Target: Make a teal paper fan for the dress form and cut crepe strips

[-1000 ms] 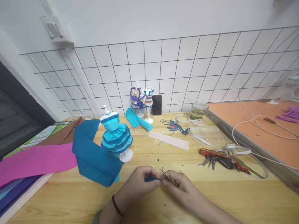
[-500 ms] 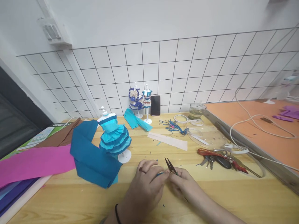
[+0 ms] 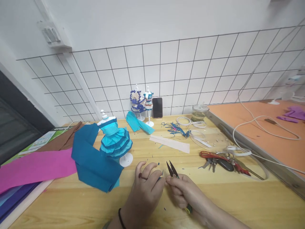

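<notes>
While the right hand (image 3: 184,190) holds scissors (image 3: 172,170), the left hand (image 3: 148,189) is near.

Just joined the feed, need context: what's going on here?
A person is working at a wooden table with both hands close together. The right hand holds small scissors, blades slightly apart and pointing away from the person. The left hand appears to pinch a small blue piece, mostly hidden by the fingers. A dress form in a tiered turquoise dress stands ahead to the left, beside a folded dark-blue strip.
</notes>
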The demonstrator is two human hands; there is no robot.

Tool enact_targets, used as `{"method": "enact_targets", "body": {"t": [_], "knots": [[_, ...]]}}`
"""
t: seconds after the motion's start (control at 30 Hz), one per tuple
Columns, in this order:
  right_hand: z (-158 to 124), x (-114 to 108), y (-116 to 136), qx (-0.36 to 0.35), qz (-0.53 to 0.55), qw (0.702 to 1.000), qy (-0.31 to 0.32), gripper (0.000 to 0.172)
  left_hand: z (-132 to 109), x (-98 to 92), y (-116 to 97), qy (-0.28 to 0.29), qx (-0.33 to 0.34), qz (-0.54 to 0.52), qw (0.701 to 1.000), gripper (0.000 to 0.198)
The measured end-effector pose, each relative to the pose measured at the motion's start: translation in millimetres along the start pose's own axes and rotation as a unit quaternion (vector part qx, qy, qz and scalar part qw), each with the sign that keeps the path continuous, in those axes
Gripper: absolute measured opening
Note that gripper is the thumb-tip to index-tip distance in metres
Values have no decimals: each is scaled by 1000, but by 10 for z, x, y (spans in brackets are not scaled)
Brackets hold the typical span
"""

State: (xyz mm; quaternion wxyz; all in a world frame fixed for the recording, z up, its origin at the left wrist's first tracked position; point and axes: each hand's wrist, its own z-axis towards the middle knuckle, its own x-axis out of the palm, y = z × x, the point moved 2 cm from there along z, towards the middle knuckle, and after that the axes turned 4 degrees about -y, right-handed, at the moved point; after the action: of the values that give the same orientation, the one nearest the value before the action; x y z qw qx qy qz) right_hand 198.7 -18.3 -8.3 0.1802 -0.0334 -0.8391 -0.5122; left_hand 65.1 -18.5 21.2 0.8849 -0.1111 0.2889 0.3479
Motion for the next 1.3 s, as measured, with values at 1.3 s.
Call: {"method": "enact_targets", "body": {"t": [1.3], "knots": [[-165, -46, 300, -265, -604, 751, 20, 28, -68, 73, 234, 237, -517, -493, 658, 9]]}}
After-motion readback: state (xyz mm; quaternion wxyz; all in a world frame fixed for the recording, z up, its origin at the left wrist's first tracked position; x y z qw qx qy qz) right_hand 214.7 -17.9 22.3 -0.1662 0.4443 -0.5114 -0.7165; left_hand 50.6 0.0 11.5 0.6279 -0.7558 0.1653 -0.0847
